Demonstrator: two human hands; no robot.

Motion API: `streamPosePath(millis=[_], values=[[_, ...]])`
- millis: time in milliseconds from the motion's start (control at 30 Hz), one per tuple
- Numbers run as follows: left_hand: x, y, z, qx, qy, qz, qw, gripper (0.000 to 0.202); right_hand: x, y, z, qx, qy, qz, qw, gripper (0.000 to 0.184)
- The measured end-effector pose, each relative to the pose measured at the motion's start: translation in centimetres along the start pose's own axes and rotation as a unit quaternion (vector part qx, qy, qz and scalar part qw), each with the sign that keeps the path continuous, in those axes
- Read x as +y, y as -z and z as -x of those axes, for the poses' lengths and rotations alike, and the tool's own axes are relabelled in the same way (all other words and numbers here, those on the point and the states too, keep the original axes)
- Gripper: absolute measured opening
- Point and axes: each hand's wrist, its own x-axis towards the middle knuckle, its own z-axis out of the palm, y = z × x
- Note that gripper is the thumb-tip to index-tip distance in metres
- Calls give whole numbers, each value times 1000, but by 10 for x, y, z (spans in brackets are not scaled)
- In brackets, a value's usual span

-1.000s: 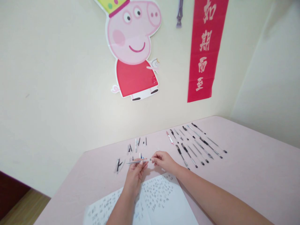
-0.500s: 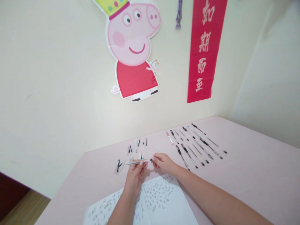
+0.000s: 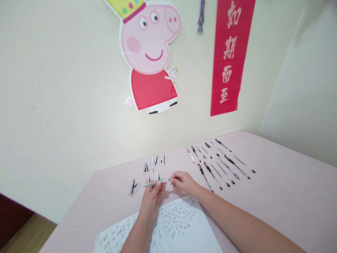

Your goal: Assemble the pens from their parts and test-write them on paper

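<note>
My left hand pinches a thin clear pen held level above the pink table. My right hand is closed in a pinch at the pen's right tip, fingers curled; whether it grips the tip itself or a small part is too small to tell. Several loose pen caps lie just beyond my hands. Under my forearms lies a white sheet of paper covered in handwriting.
A row of several pens lies on the table to the right of my hands. The table meets a cream wall with a cartoon pig cut-out and a red banner. Wooden floor shows at lower left.
Both hands stay on the pen and have barely shifted; the view has tilted very slightly.
</note>
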Motion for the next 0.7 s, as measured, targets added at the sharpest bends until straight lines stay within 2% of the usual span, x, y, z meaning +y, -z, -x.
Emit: streamPosePath(millis=[200,700], values=[[0,-1,0,3,0,-1,1000,22,6,-2,-2,16,4,-27,1000,3],[0,-2,0,5,11,13,1000,18,7,-1,-3,23,0,-43,999,4]])
